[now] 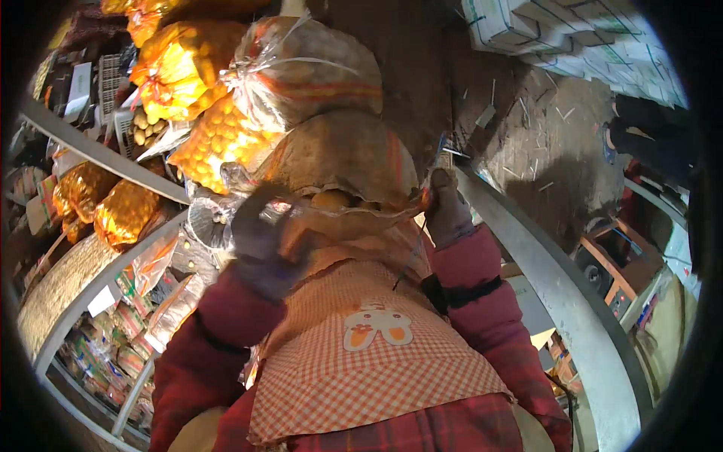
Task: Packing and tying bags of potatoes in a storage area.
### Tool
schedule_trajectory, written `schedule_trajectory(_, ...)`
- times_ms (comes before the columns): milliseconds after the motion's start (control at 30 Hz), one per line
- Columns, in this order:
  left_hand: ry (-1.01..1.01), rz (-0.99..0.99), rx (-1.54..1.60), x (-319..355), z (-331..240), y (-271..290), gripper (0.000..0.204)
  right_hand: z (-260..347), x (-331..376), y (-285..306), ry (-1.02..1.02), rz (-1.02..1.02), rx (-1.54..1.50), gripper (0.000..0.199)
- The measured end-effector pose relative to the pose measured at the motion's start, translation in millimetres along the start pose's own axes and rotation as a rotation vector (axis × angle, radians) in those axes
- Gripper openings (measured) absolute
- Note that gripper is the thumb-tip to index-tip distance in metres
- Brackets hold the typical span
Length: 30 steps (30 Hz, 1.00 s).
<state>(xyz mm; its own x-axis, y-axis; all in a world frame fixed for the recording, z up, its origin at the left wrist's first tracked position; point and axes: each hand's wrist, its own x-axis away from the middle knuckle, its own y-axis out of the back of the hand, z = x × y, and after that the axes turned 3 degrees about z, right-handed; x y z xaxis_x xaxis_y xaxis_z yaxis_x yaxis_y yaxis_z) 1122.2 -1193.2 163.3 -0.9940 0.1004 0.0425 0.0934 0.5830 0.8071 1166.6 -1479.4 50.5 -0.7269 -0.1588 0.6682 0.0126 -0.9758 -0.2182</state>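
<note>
In front of my body stands a large woven sack (339,147) with orange stripes, its mouth gaping toward me. Through the opening a few yellowish round things (331,200) show, too shaded to name. At the right end of the mouth my right hand (449,211), in a dark glove, is closed on the sack's rim. My left hand (267,245), gloved too, is by the left end of the mouth; its fingers are smeared by motion, so whether it grips the rim is unclear. A checked apron (361,377) covers my front below the sack.
Beyond stands another tied sack (316,71). Orange net bags (222,139) sit at the left. Curved metal rails (113,154) flank me, another rail (557,301) on the right. White strapped boxes (557,30) are stacked far right, near a person's dark-clothed leg (648,143).
</note>
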Motion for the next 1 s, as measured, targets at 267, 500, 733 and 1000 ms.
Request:
schedule_trajectory(267,-0.275,0.225,-0.454,-15.1,10.1,-66.8,0.017,13.4,11.4,17.6,0.012,0.005,0.002,0.028)
schedule_trajectory(500,-0.248,0.075,-0.339,13.3,20.2,-72.5,0.018,127.8,7.6,17.4,0.532,0.167,0.714,0.038)
schedule_trajectory(733,-0.123,0.117,-0.400,24.1,22.5,-85.5,0.019,68.4,-35.0,-116.2,0.729,0.464,2.007,0.047)
schedule_trajectory(1000,-0.270,-0.136,-0.357,17.1,42.6,-95.4,0.016,53.5,-24.3,-118.1,0.672,0.608,1.500,0.022)
